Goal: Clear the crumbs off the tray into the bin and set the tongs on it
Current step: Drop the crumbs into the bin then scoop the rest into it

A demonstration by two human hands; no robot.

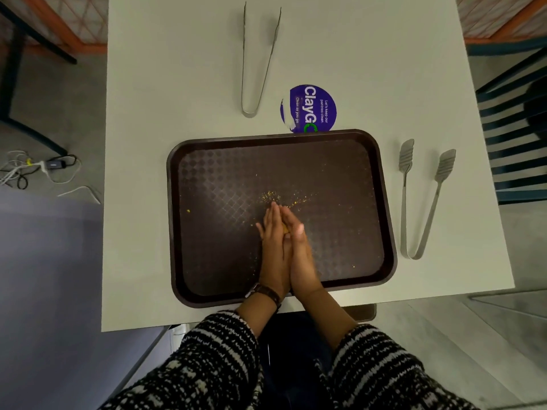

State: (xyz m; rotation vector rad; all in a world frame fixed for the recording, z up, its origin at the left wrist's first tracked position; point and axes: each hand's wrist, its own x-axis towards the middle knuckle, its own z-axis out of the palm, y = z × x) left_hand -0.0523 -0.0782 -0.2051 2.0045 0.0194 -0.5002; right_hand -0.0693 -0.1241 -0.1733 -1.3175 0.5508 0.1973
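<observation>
While the left hand (273, 241) and right hand (299, 247) are pressing together, fingers closed on a yellow bit (286, 229), crumbs (275, 197) are lying at twelve o'clock. Parting carelessly is risking scattering beyond the tray (177, 232).

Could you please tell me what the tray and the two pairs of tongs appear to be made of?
The tray looks like moulded plastic: dark brown, matte, with a raised diamond texture and rounded rim. The tongs beside the tray look like stainless steel: silvery, brushed sheen, ridged flat paddle ends. The tongs at the far end of the table also seem metal, thin grey strips bent into a U, duller; the exact alloy cannot be told.
</observation>
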